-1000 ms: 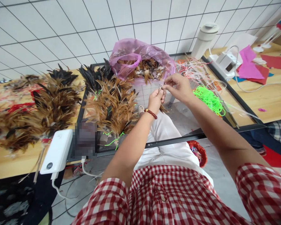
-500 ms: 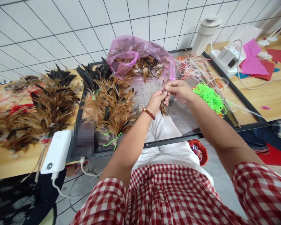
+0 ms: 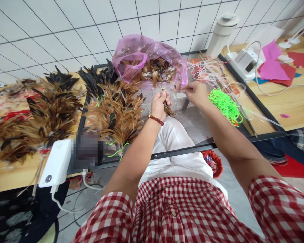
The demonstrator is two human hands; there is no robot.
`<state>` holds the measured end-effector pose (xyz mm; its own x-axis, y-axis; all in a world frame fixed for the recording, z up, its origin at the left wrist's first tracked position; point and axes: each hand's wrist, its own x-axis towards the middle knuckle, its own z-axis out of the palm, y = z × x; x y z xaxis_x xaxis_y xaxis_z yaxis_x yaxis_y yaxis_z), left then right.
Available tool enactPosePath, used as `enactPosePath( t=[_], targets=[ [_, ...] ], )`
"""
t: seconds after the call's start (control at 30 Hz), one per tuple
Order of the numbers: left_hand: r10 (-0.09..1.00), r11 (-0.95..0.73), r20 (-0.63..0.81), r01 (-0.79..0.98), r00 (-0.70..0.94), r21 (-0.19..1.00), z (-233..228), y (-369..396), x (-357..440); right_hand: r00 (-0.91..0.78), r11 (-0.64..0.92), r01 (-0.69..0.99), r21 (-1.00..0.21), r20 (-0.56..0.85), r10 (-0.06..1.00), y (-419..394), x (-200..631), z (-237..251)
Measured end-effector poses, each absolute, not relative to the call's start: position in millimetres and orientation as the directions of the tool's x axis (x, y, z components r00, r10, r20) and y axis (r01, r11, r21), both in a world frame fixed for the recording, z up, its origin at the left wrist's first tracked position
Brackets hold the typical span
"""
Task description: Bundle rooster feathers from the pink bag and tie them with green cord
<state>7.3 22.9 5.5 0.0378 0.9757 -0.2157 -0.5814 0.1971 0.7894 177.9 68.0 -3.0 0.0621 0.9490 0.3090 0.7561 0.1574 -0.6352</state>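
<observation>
My left hand (image 3: 160, 104), with a beaded bracelet on its wrist, is closed around a small bunch of brown feathers (image 3: 169, 110). The feather tips hang below the fingers, and the pale bound end sticks up above the thumb. To the right, my right hand (image 3: 198, 95) is pinched at the near edge of a pink plastic bag (image 3: 134, 44). A pale wispy bit shows at its fingertips, too small to name. Brown feathers (image 3: 155, 72) fill the bag's mouth. Left of my left hand lies a heap of brown and black feather bunches (image 3: 119, 111), some with green ties.
Green cords (image 3: 225, 105) and white and orange strips (image 3: 205, 71) lie right of my right hand. Behind them stand a white bottle (image 3: 221, 35) and a power strip (image 3: 243, 67). More feathers (image 3: 53, 104) and a white power bank (image 3: 55, 163) are on the left.
My hands, together before, have moved apart. The left one went left and slightly down with the feather bunch; the right one drew to the right. The view has shifted slightly.
</observation>
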Motion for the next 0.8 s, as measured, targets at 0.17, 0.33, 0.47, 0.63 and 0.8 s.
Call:
enactPosePath(
  t=[0.17, 0.33, 0.47, 0.63, 0.8],
  targets=[
    [0.973, 0.166, -0.230, -0.602, -0.030, 0.781, 1.1, 26.9, 7.1, -0.003, 0.074, 0.923, -0.378, 0.184, 0.983, 64.6, 150.8, -2.7],
    [0.970, 0.167, -0.239, -0.616, -0.035, 0.770, -0.6, 27.1, 7.1, -0.093, 0.098, 0.929, -0.357, 0.031, 0.995, 60.4, 147.1, 1.5],
    [0.968, 0.147, -0.243, -0.637, -0.066, 0.757, -3.3, 28.7, 8.5, -0.177, 0.259, 0.653, -0.711, 0.189, 0.966, 53.9, 166.0, -1.9],
    [0.960, 0.107, -0.248, -0.655, -0.127, 0.748, -5.9, 30.3, 10.8, -0.018, 0.286, 0.578, -0.764, 0.339, 0.941, 57.8, 163.1, -7.5],
    [0.950, 0.114, -0.274, -0.657, -0.147, 0.746, -3.4, 30.0, 11.2, 0.073, 0.069, 0.855, -0.514, 0.250, 0.966, 80.1, 144.4, -9.5]
  ],
)
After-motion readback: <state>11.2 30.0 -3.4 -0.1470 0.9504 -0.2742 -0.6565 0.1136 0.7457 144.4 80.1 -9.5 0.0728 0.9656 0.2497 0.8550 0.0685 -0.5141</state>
